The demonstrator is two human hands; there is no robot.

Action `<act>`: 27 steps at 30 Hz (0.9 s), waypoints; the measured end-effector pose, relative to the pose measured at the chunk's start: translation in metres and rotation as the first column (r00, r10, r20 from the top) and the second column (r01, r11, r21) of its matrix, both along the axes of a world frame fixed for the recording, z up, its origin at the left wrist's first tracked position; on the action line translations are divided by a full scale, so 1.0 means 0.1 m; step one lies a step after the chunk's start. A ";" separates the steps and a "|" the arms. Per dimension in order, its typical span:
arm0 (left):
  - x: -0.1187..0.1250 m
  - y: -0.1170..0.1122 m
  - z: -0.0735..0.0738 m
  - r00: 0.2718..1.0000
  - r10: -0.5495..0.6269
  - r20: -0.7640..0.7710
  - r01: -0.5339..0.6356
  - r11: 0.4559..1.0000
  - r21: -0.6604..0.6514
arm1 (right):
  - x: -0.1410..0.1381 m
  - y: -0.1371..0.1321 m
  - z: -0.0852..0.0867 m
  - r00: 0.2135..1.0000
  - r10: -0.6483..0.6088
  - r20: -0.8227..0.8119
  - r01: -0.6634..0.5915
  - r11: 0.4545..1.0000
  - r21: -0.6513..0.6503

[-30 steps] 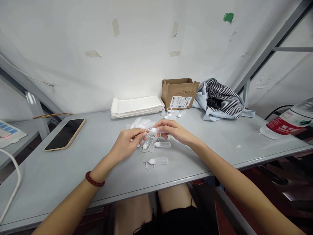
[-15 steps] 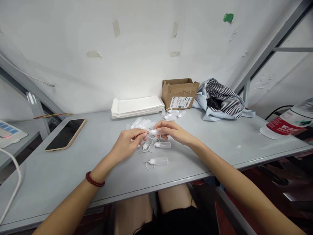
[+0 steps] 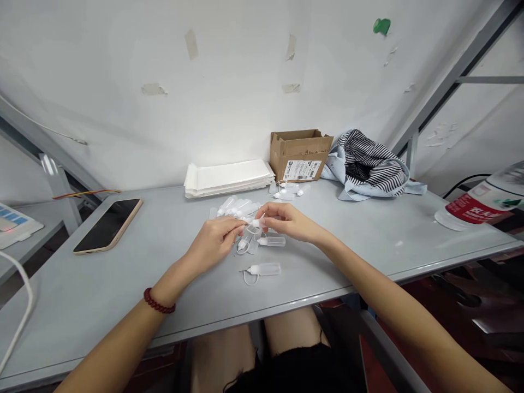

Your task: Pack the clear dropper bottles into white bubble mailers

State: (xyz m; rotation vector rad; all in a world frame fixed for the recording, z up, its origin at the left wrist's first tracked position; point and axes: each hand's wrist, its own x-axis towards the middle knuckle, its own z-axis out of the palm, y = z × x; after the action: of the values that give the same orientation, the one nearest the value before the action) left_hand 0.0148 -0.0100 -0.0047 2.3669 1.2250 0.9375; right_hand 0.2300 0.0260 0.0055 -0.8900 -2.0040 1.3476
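One loose bottle [image 3: 265,268] lies nearest you on the table [image 3: 102,295], nozzle left. Just beyond, your left hand [image 3: 215,243] and right hand [image 3: 289,221] pinch the two ends of a small dropper bottle [image 3: 257,222] above the table centre, long axis left-right and near level, white tip toward the left hand. You appear to be seating its tip; next, keep it square and press lightly.

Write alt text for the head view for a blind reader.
Over a grey table, the right hand holds a small translucent plastic dropper bottle while the left hand pinches its white tip. More such bottles lie nearby, a black phone at left, a brown cardboard box behind.
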 end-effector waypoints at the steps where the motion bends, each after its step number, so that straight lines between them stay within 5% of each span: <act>1: 0.00 0.00 -0.01 1.000 -0.008 -0.012 0.009 1.000 0.014 | 0.00 0.00 0.00 1.000 0.006 0.002 -0.006 1.000 0.001; 14: 0.03 -0.03 -0.11 0.990 -0.034 -0.140 0.049 0.993 0.105 | -0.01 0.03 -0.03 0.994 0.087 -0.065 -0.086 0.996 0.009; 27: 0.06 -0.05 -0.11 0.997 -0.011 -0.074 0.020 0.992 0.124 | -0.04 0.00 -0.03 0.993 0.059 -0.105 -0.059 0.998 0.006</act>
State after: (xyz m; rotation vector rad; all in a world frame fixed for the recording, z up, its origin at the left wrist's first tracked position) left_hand 0.0208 -0.0145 -0.0159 2.5245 1.2053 0.9565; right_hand 0.2261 0.0256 0.0026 -0.7472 -1.9647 1.3940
